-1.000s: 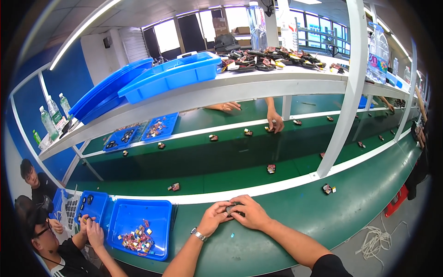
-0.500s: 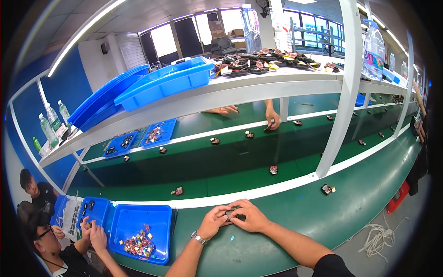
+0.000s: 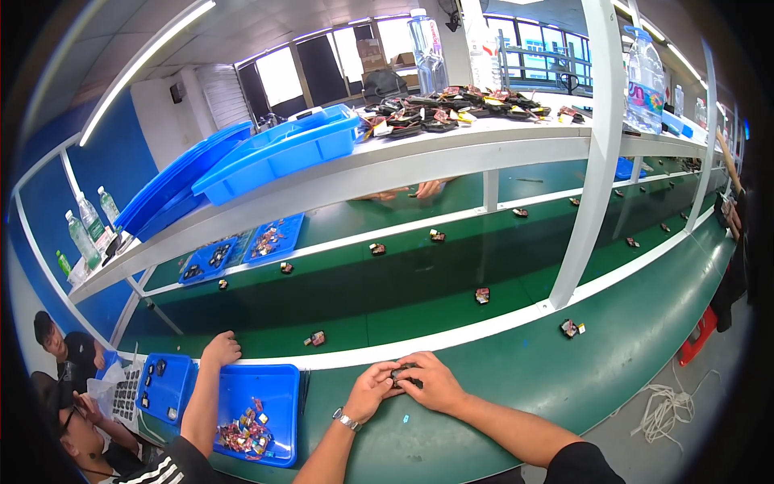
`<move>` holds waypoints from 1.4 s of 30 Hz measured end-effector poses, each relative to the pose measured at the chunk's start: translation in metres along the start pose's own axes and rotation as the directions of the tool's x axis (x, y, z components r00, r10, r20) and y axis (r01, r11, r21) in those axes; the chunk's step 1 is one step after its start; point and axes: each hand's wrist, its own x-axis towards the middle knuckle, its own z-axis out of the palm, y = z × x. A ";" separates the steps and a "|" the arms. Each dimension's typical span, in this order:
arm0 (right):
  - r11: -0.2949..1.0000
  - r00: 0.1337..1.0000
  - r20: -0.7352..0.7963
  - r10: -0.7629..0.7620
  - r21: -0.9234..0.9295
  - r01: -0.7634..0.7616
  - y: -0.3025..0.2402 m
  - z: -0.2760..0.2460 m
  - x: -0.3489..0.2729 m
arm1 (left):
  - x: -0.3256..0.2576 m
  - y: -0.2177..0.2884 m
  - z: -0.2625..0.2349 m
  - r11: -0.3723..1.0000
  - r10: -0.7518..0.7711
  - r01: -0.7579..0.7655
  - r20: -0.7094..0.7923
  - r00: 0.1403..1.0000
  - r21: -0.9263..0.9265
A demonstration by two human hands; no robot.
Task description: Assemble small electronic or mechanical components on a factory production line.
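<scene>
Over the green worktop, my left hand [image 3: 372, 393] and my right hand [image 3: 437, 383] meet with closed fingers around a small black plastic part [image 3: 398, 376]. The fingers cover much of it, so its exact kind cannot be made out. A watch is on my left wrist. To the left, a blue tray [image 3: 292, 419] holds a pile of small pieces with red wires and white and yellow bits [image 3: 246, 431]. A similar black and red wired assembly [image 3: 572, 328] lies on the worktop to the right. Close below my hands is a tiny light-blue scrap [image 3: 405, 419].
A co-worker's arm [image 3: 205, 395] crosses the trays at left, its hand at the green belt [image 3: 403, 315]. Several assemblies lie along the belt. A white post [image 3: 592, 177] supports a shelf with blue trays [image 3: 282, 161], bottles and piled black parts. Another person's hands [image 3: 427, 189] are across.
The co-worker at left has stretched an arm over the blue tray to the belt. Across the belt, the other person's hand has drawn back. My hands stay almost in place around the black part.
</scene>
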 end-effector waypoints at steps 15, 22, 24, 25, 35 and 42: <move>0.989 0.995 -0.023 0.099 0.108 -0.096 0.006 0.010 -0.004 | 0.000 -0.002 -0.001 0.999 -0.011 0.011 -0.015 1.000 -0.034; 0.980 0.994 -0.006 0.106 0.170 -0.103 -0.002 0.010 -0.002 | 0.000 -0.009 -0.006 0.997 0.057 -0.060 -0.047 0.997 -0.050; 0.989 0.998 -0.021 0.059 0.135 -0.056 -0.002 0.009 -0.003 | 0.001 -0.006 -0.003 0.996 0.063 -0.065 -0.039 0.997 -0.053; 0.989 0.998 -0.020 0.061 0.135 -0.058 -0.001 0.008 -0.003 | 0.001 -0.005 -0.001 0.996 0.071 -0.073 -0.031 0.997 -0.055; 0.982 0.992 -0.053 0.113 0.159 -0.104 -0.005 0.008 -0.002 | 0.000 -0.008 -0.001 0.991 0.089 -0.090 -0.019 0.996 -0.097; 0.998 0.997 -0.082 0.000 0.069 0.006 -0.004 0.006 0.003 | 0.001 -0.009 0.002 0.990 0.118 -0.119 -0.027 0.993 -0.077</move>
